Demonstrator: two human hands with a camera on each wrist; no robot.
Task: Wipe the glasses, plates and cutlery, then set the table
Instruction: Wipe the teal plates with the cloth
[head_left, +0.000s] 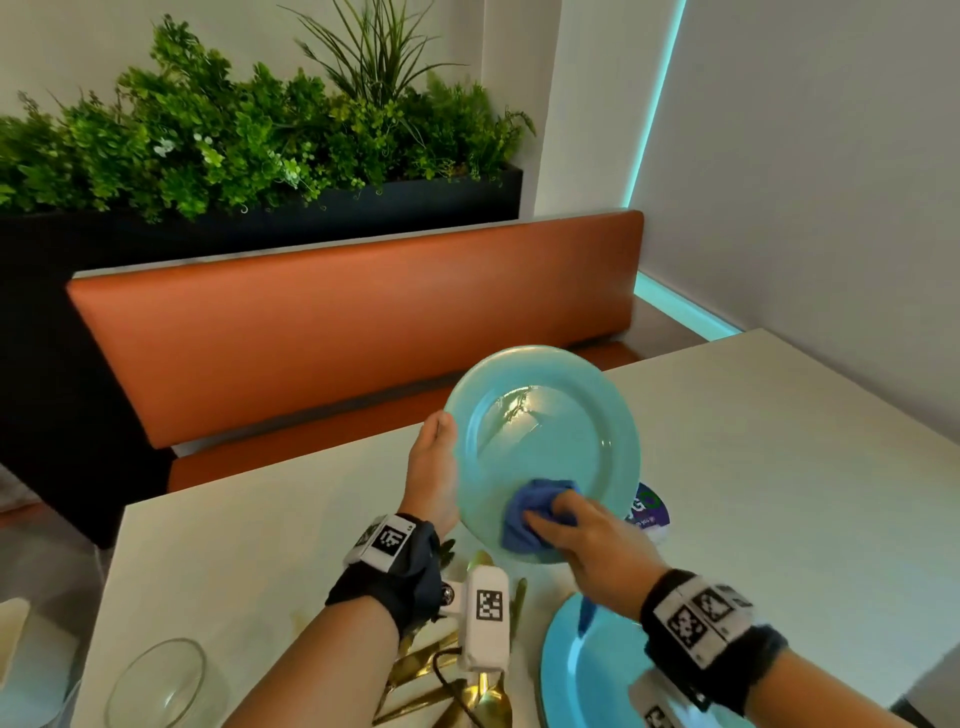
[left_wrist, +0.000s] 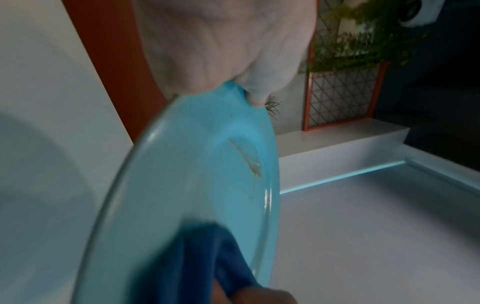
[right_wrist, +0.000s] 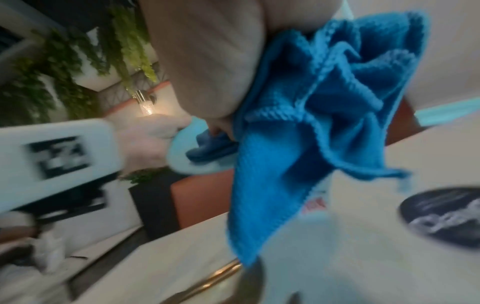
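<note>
A light turquoise plate (head_left: 540, 441) is held tilted above the table, its face toward me. My left hand (head_left: 434, 473) grips its left rim, thumb on the front; the left wrist view shows the plate (left_wrist: 197, 185) pinched at its top edge, with a brownish smear near the rim. My right hand (head_left: 587, 535) holds a bunched blue cloth (head_left: 535, 517) and presses it on the plate's lower face. The cloth (right_wrist: 324, 107) hangs from my right palm in the right wrist view. Gold cutlery (head_left: 441, 675) lies under my left forearm.
A second blue plate (head_left: 576, 670) lies flat at the near right. A clear glass (head_left: 161, 680) stands at the near left. A round dark lid (head_left: 649, 512) lies behind the held plate. An orange bench (head_left: 353, 332) and a planter (head_left: 249, 150) are beyond the white table (head_left: 753, 467).
</note>
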